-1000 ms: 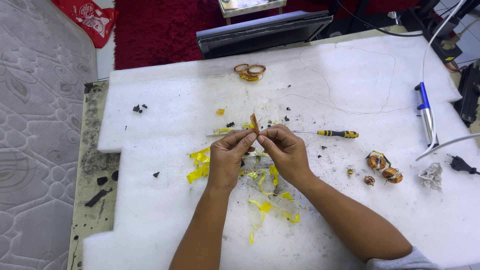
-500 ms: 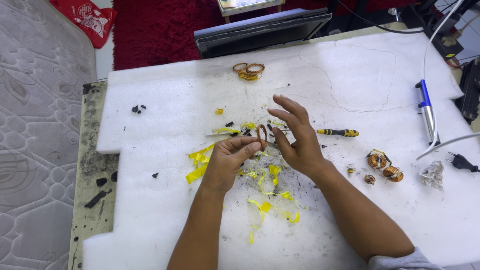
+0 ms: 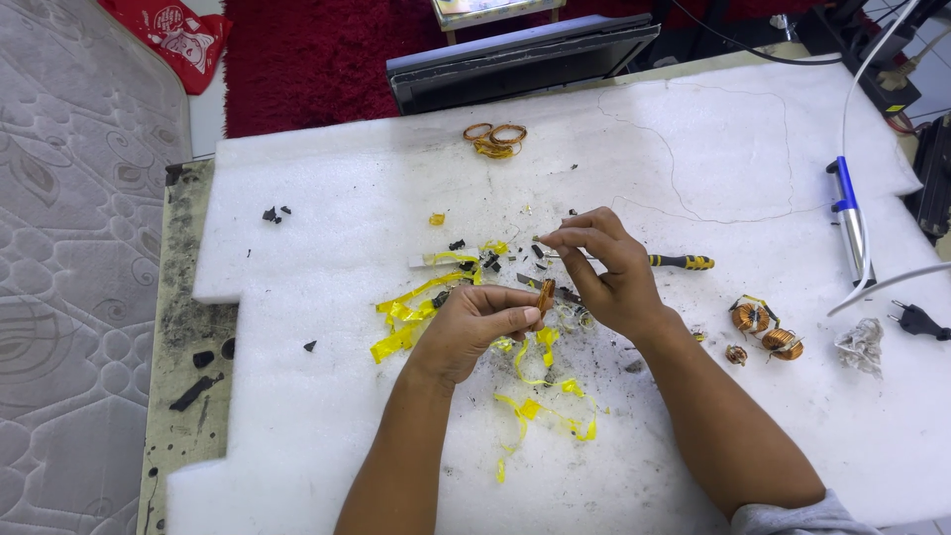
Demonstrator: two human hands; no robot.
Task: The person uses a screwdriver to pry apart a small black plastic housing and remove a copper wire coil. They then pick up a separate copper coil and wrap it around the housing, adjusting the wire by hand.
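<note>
Left of centre, yellow tape scraps (image 3: 406,315) litter the white foam-covered bench (image 3: 327,426). At mid-frame the left hand (image 3: 475,327) pinches a small copper coil (image 3: 545,294); just right, the right hand (image 3: 609,272) pinches fingertips above it. Farther right lie a screwdriver (image 3: 682,263) and two wound coils (image 3: 768,329).

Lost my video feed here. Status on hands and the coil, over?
Left hand pinching small copper coil. Right hand raised beside it, fingers pinched, contents unclear. Yellow tape scraps and screwdriver close by.
</note>
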